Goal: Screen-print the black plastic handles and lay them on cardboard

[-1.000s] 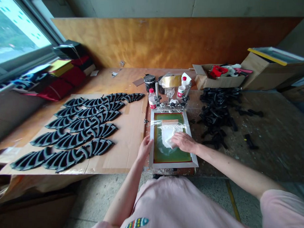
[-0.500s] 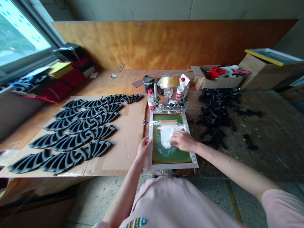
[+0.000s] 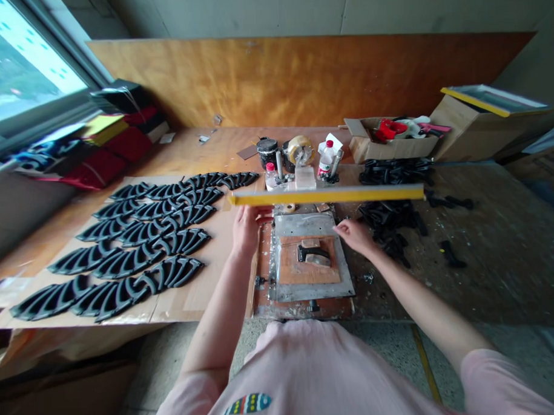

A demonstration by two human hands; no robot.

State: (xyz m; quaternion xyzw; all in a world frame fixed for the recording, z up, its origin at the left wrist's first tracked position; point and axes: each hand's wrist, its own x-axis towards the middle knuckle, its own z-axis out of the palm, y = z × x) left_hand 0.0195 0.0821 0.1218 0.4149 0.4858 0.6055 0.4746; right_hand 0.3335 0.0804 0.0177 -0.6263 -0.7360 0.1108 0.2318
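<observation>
My left hand (image 3: pixel 247 233) is raised at the left end of the screen printing frame (image 3: pixel 326 196), its fingers at the frame's underside. The frame is tilted up, so only its yellow edge shows, as a long bar. Beneath it lies a grey metal base plate (image 3: pixel 289 290) with a brown board (image 3: pixel 291 270) on top. A black plastic part (image 3: pixel 315 252) rests in the middle of that board. My right hand (image 3: pixel 354 236) hovers by the plate's upper right corner, fingers curled together; whatever they may hold is too small to make out.
Rows of black curved parts (image 3: pixel 146 254) cover the cardboard (image 3: pixel 228 263) on the left. Black pieces (image 3: pixel 390 218) are heaped on the right. Behind the frame stand red-capped bottles (image 3: pixel 326 160), a black tub (image 3: pixel 268 153) and a tape roll (image 3: pixel 301 151). An open carton (image 3: pixel 393 148) sits further right.
The screen frame has swung up from lying flat, uncovering the plate and black part. My left hand has moved up with it. My right hand has left the white patch on the mesh and shifted right.
</observation>
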